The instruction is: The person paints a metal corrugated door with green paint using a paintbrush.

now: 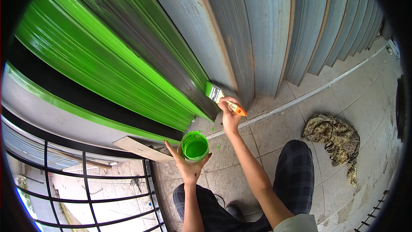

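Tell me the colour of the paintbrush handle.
Orange, seen in the head view: the paintbrush handle pokes out of the right hand.

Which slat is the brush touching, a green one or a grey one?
The brush touches the half-painted slat where green meets grey. Slats left of it are fully green; those right are bare grey.

Soft even daylight, sharp centre, strong fisheye bending, black vignetted corners.

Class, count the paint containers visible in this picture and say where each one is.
1: a green paint cup held in the left hand, below the paintbrush. Others may lie outside the view.
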{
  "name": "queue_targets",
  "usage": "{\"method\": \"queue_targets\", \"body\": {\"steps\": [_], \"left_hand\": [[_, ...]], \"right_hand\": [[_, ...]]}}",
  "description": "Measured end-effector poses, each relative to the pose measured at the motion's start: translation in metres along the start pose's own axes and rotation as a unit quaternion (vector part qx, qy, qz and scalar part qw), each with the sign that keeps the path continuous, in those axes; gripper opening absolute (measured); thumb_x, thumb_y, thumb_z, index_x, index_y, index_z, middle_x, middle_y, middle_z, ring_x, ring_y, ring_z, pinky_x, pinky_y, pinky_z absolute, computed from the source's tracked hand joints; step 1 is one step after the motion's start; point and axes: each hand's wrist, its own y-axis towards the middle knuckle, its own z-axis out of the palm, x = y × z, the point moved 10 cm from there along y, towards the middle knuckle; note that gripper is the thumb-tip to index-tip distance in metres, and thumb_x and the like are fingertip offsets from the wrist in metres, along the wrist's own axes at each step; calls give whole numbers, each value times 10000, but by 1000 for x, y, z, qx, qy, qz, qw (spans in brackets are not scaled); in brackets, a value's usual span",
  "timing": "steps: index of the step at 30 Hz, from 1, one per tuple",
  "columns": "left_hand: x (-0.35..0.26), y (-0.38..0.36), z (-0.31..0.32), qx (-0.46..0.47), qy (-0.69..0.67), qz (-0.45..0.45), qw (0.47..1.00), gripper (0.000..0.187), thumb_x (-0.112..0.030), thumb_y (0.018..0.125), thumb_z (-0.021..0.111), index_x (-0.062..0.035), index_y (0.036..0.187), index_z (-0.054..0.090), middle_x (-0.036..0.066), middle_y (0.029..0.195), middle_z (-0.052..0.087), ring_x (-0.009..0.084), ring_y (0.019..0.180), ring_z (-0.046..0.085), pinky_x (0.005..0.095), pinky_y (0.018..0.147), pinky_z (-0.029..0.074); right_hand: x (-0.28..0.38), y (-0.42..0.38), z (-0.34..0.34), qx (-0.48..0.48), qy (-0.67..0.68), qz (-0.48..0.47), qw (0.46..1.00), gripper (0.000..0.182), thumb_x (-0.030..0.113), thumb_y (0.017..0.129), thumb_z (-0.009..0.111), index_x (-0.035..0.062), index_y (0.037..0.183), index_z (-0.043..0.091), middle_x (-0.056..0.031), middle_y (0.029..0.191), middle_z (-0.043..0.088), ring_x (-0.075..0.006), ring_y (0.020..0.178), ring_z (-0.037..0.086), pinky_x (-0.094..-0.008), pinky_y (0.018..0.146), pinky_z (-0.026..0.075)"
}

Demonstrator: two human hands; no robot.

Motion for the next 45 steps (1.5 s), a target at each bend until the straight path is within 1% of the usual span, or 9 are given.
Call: {"method": "queue_targets", "body": {"steps": [1, 6, 14, 19, 22, 26, 32, 38, 45], "left_hand": [[-3, -1, -1, -2, 11, 11, 1000, 1376, -139, 524, 898, -57, 1439, -126, 255, 1186, 533, 340, 1071, 557, 416, 944, 429], [0, 2, 3, 1, 5, -9, 1000, 1363, -123, 528, 891, -57, 1440, -119, 261, 1194, 527, 335, 1064, 564, 414, 940, 432], [-3, 1, 4, 4, 19, -4, 1000, 1366, -137, 525, 894, -66, 1444, -113, 266, 1193, 524, 339, 1061, 565, 416, 943, 429], [-9, 0, 2, -1, 41, 21, 999, 1369, -141, 522, 897, -58, 1444, -111, 269, 1190, 520, 342, 1062, 559, 417, 945, 427], [14, -4, 8, 26, -61, -46, 997, 1368, -122, 507, 904, -58, 1450, -86, 208, 1444, 198, 317, 1195, 434, 455, 1030, 371], [8, -2, 6, 15, -36, -40, 998, 1369, -110, 504, 904, -59, 1452, -83, 220, 1383, 305, 306, 1157, 466, 433, 1005, 399], [9, -2, 8, 13, -45, -26, 999, 1367, -109, 505, 904, -72, 1456, -76, 219, 1378, 315, 306, 1157, 468, 432, 1000, 405], [4, -1, 6, 7, -25, -19, 999, 1370, -122, 505, 906, -78, 1457, -79, 228, 1365, 336, 311, 1157, 472, 432, 995, 407], [13, 0, 5, 7, -21, -51, 998, 1380, -150, 505, 908, -80, 1453, -93, 298, 1276, 414, 321, 1121, 508, 421, 974, 422]], "right_hand": [[13, -4, 5, -7, 42, 11, 999, 88, -8, 829, 653, 1, 879, 581, -47, 877, 610, -148, 825, 608, -286, 762, 524], [-60, -9, -58, -62, 3, 92, 994, 127, 8, 808, 679, 10, 893, 584, -57, 889, 599, -141, 825, 600, -284, 742, 537], [-101, -9, -122, -91, -192, -27, 977, 107, -83, 784, 630, 9, 827, 598, -59, 800, 624, -132, 718, 614, -262, 646, 527], [-103, 3, -72, -75, -120, 60, 988, 98, -83, 784, 631, 9, 809, 603, -50, 812, 627, -128, 742, 615, -267, 682, 527], [-24, 0, -5, -44, 33, 34, 998, 104, -38, 803, 657, 10, 867, 591, -51, 854, 625, -129, 772, 616, -268, 693, 531], [38, 2, 45, -27, 109, 21, 993, 132, 11, 822, 668, 25, 903, 565, -48, 898, 601, -149, 811, 617, -290, 727, 552], [-56, -18, -55, -111, 22, 126, 986, 146, -23, 795, 665, 44, 889, 577, -49, 921, 591, -154, 833, 609, -308, 695, 570], [-102, -24, -115, -108, -83, 91, 987, 124, -55, 795, 639, 36, 863, 591, -39, 876, 614, -139, 770, 615, -272, 662, 554], [78, 16, 82, 3, 115, 27, 993, 150, -6, 804, 663, 33, 915, 571, -72, 902, 615, -163, 820, 627, -337, 731, 575]]}}
